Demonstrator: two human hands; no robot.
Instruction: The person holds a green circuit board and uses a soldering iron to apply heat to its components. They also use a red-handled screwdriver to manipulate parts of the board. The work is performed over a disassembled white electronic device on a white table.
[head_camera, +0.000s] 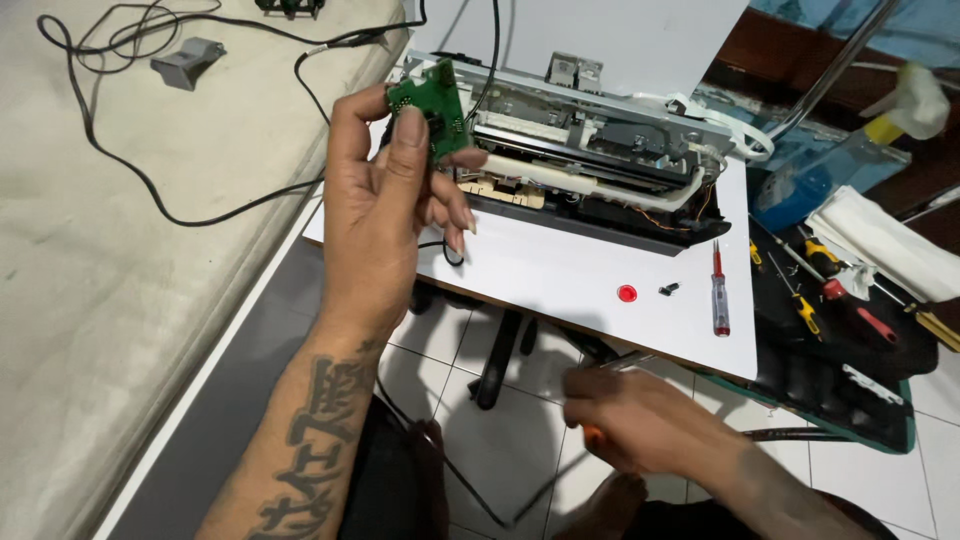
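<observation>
Right hand (640, 420) grips an orange-handled tool (593, 437); left hand (385, 200) pinches green board (432, 105).

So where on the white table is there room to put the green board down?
Bare table lies between the open printer and the near edge, left of the red cap. The tool tray on the right is crowded.

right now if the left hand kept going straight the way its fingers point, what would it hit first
Probably the opened printer chassis. The left hand holds a green circuit board raised just in front of it, fingers pointing up and away; depth is unclear, so it might pass above.
</observation>
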